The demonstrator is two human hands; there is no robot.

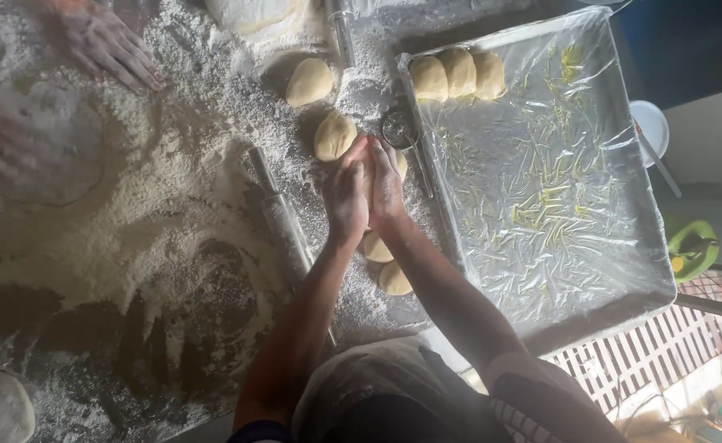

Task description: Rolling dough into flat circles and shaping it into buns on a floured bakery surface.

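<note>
The left hand (346,197) and the right hand (385,184) are pressed together, palm to palm, around a dough ball (400,164) that peeks out between them. They are over the floury worktop (156,238). A rolling pin (283,221) lies just left. More dough balls (334,135) sit near, beside a tray (541,189).

This is a place for making bread or pastry by hand, a bakery kitchen or similar. The dark counter (213,328) is thick with scattered flour (131,230), dough balls (309,82) sit about it beside a rolling pin (283,221), and a large metal tray lined with oiled plastic film (541,180) carries three more dough pieces (459,74). Another person's hands (102,41) press a flat round of dough (49,152) nearby.
</note>
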